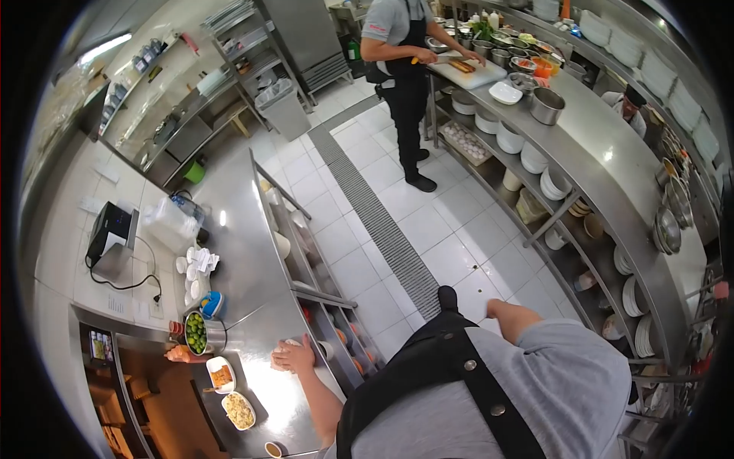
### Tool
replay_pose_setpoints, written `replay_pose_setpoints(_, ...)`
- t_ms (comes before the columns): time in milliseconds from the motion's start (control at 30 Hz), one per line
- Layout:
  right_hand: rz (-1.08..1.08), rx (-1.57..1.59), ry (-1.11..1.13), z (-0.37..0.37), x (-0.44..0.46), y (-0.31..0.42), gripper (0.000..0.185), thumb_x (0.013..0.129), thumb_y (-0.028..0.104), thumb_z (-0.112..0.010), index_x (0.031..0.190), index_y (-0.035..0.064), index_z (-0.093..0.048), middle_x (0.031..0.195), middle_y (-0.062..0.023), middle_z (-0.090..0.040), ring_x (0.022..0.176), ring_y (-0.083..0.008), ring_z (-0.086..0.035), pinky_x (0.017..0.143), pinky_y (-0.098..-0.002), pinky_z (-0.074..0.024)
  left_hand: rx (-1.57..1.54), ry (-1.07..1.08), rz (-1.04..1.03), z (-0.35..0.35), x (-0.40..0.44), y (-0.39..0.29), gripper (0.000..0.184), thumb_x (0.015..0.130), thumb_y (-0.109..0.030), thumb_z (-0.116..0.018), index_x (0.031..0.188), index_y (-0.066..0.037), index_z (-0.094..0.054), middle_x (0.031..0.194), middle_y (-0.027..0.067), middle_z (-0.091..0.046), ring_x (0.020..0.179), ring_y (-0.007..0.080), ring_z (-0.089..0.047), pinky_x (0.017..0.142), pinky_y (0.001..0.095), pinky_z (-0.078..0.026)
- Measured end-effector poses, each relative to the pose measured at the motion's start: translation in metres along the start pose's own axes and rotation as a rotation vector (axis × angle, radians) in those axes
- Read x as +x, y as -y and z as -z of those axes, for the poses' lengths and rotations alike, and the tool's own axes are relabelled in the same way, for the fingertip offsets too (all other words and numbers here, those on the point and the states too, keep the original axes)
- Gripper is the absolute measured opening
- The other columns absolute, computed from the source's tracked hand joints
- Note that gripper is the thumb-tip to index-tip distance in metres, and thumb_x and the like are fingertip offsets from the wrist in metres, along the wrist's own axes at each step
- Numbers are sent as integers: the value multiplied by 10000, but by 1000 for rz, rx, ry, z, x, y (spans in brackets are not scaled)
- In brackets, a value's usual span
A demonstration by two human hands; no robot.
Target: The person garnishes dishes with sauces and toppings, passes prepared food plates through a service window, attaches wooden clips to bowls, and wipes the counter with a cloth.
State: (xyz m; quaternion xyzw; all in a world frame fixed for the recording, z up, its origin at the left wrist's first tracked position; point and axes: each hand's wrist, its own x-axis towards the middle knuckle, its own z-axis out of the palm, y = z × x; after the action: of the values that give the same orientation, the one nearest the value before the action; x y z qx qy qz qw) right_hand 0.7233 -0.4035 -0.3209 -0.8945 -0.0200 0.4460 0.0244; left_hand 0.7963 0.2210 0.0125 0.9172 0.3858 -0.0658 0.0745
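Observation:
My left hand point(294, 357) rests on the steel counter point(256, 302) near its edge, fingers bent over what looks like a crumpled pale cloth point(284, 346). Much of that cloth is covered by the hand. At my other side, the right forearm point(514, 317) hangs over the floor; the fingers of my right hand cannot be made out. Left of my left hand stand a white dish with orange-brown food point(222, 376) and a white dish of pale chopped food point(238, 411). A metal pot of limes point(196, 333) is behind them.
Another person's hand point(178, 353) reaches through the pass window beside the limes. Across the drain grate point(367, 206), a co-worker point(397, 69) holds a knife over a cutting board point(478, 73). A small brown sauce cup point(273, 449) sits by the near counter edge.

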Motion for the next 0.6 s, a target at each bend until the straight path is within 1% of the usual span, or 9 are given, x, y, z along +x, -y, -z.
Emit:
replay_pose_setpoints(33, -168, 79, 127, 28, -50, -1, 241, 688, 161, -687, 917, 91, -714, 1024, -164, -662, 988, -316, -627, 848, -394, -499, -8, -4, -2, -2, 4, 1, 1033, 777, -688, -514, 1457, -54, -65, 1438, 386, 16, 1364, 493, 18, 1082, 590, -45)
replay_pose_setpoints(100, -253, 222, 39, 38, -98, -21, 254, 696, 197, -681, 915, 71, -710, 1027, -174, -658, 980, -326, -628, 847, -388, -504, -8, -33, -24, -15, 13, 4, 1029, 774, -683, -525, 1457, -57, -77, 1438, 382, 12, 1364, 492, 15, 1086, 585, -47)
replay_pose_setpoints(200, -297, 155, -32, 31, -85, -39, 374, 748, 407, -641, 945, 96, -709, 1004, -149, -667, 928, -293, -642, 810, -374, -512, 18, -65, -44, -27, 26, 9, 1031, 774, -686, -522, 1459, -58, -75, 1439, 379, 8, 1361, 496, 12, 1078, 596, -57)
replay_pose_setpoints(333, -177, 223, -199, 41, -82, -23, 340, 755, 394, -639, 897, 94, -710, 989, -145, -666, 918, -311, -637, 791, -385, -514, 40, -112, -9, -31, 36, 6, 1034, 782, -694, -502, 1458, -42, -70, 1429, 395, -9, 1346, 526, -9, 1063, 615, -74)
replay_pose_setpoints(400, -195, 401, -213, 48, -90, 0, 317, 749, 380, -641, 878, 100, -711, 960, -135, -673, 901, -307, -639, 789, -379, -512, 50, -177, 13, -42, 42, 3, 1025, 790, -689, -493, 1456, -32, -74, 1423, 405, -20, 1337, 542, -25, 1056, 622, -81)
replay_pose_setpoints(467, 21, 154, -193, 30, -68, 15, 303, 737, 372, -647, 867, 108, -717, 928, -131, -679, 885, -300, -643, 785, -373, -510, -2, -103, 26, -14, 30, -21, 1016, 798, -684, -486, 1453, -23, -79, 1418, 413, -30, 1331, 551, -38, 1056, 623, -82)
replay_pose_setpoints(500, 20, 217, -158, 39, -76, 27, 302, 734, 374, -649, 865, 111, -718, 920, -131, -679, 881, -301, -644, 784, -373, -510, -17, -70, 30, -2, 26, -25, 1011, 801, -681, -482, 1452, -19, -81, 1415, 417, -35, 1328, 555, -44, 1056, 623, -82)
replay_pose_setpoints(567, 26, 354, -93, 62, -94, 56, 300, 730, 378, -653, 862, 117, -722, 906, -131, -681, 873, -303, -644, 780, -374, -509, 0, -102, -4, -8, 43, -25, 1012, 801, -685, -477, 1453, -21, -80, 1417, 415, -38, 1330, 552, -43, 1060, 618, -80)
replay_pose_setpoints(600, 51, 311, -103, 65, -90, 63, 299, 728, 378, -657, 864, 120, -722, 904, -132, -680, 869, -304, -645, 778, -376, -509, 5, -122, -22, -7, 51, -30, 1012, 801, -687, -475, 1453, -23, -79, 1418, 414, -40, 1331, 550, -42, 1062, 616, -79)
